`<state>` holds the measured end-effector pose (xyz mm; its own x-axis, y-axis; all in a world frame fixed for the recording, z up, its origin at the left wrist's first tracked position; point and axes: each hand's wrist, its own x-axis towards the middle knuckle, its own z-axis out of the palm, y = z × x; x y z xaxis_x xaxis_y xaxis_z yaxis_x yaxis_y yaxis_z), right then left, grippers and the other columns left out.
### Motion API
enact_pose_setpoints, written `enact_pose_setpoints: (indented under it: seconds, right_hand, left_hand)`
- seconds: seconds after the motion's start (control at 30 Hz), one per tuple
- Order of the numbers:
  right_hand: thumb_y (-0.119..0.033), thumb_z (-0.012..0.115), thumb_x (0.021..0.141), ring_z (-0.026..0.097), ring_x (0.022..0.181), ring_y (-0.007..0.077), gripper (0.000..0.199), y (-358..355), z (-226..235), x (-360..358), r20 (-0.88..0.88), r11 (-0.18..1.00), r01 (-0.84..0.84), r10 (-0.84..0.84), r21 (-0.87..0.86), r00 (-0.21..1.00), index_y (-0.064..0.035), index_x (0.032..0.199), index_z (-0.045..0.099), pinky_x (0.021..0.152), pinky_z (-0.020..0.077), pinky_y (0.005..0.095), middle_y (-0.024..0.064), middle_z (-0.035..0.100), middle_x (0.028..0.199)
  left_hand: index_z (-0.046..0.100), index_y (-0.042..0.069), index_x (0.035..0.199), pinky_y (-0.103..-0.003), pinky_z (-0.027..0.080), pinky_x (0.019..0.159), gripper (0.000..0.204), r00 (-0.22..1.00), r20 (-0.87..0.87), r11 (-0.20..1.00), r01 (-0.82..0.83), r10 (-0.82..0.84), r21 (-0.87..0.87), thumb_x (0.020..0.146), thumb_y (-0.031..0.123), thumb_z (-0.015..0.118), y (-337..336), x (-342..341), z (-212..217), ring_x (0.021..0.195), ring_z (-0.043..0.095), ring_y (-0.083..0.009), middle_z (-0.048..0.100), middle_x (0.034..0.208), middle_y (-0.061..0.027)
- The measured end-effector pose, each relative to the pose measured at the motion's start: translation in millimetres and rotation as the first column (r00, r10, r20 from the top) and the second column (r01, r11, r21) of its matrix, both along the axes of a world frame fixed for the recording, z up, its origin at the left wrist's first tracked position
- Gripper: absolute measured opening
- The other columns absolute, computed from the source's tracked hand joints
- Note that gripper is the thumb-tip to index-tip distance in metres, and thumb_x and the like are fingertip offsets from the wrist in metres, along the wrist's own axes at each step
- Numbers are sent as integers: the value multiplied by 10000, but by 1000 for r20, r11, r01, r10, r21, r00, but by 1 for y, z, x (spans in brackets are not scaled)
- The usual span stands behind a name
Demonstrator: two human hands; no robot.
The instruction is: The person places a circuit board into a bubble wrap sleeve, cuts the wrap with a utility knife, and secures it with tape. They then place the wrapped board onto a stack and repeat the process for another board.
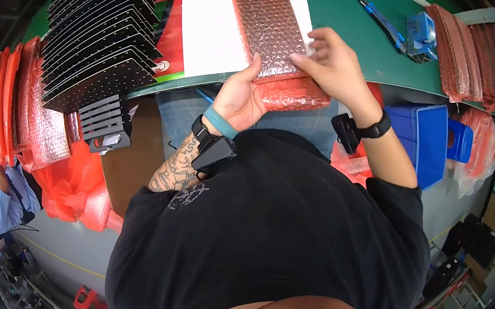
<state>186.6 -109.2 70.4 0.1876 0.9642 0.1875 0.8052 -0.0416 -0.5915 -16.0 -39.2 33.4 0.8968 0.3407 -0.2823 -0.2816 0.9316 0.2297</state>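
Note:
A pink bubble-wrap bag [271,23] lies lengthwise on white sheets [205,24] at the table's front edge. Its near end, a loose red flap [296,96], hangs over the edge toward me. My left hand [239,100] grips the bag's near left corner, palm up, thumb along the side; its fingertips are hidden under the flap. At the near right corner is my right hand [340,67], its thumb touching the bag and its fingers curled apart beside it. Whether anything is inside the bag, I cannot tell.
Black perforated panels [102,23] stand in a row at left, beside stacked pink bubble bags [32,101]. A blue utility knife [375,18], a blue tape dispenser [422,37] and more bubble bags [470,55] sit at right. A blue bin [418,139] stands below the table.

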Motion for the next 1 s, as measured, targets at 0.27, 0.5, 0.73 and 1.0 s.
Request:
enact_pose_setpoints:
  seconds: [0.27, 0.5, 0.73, 1.0]
  right_hand:
    - [-148, 716, 971, 705, 849, 161, 517, 5, -8, -3, -914, 957, 57, -289, -285, 285, 33, 1374, 448, 752, 568, 277, 135, 705, 961]
    - [1, 704, 933, 703, 895, 137, 341, 6, -38, 0, -953, 982, 149, -152, -115, 260, 5, 1227, 533, 747, 561, 259, 118, 707, 961]
    - [23, 688, 920, 666, 821, 94, 205, -6, -53, -29, -923, 985, 173, -57, 10, 381, -7, 1109, 614, 695, 534, 243, 40, 693, 884]
    - [-220, 654, 958, 662, 969, 405, 280, 40, -26, 152, 422, 859, 370, -499, 353, 757, -21, 1150, 696, 860, 532, 467, 202, 704, 1050]
  left_hand:
    - [384, -55, 1440, -514, 470, 1120, 585, 993, -117, 988, 30, -12, 151, 1122, 425, 285, 47, 27, 1, 1304, 567, -377, 537, 1421, -246]
    - [399, -61, 1425, -447, 484, 1080, 453, 927, -264, 874, -118, 268, 472, 1109, 261, 437, 26, 30, -6, 1253, 592, -315, 570, 1365, -209]
    - [378, -42, 1446, -393, 489, 1040, 450, 739, -326, 709, -280, 590, 647, 1047, 77, 550, 38, 47, -23, 1200, 584, -260, 568, 1350, -194]
    - [386, 41, 1465, -294, 537, 805, 528, 667, -231, 464, -193, 708, 865, 980, 3, 590, 6, 27, -8, 986, 632, -163, 589, 1286, -162]
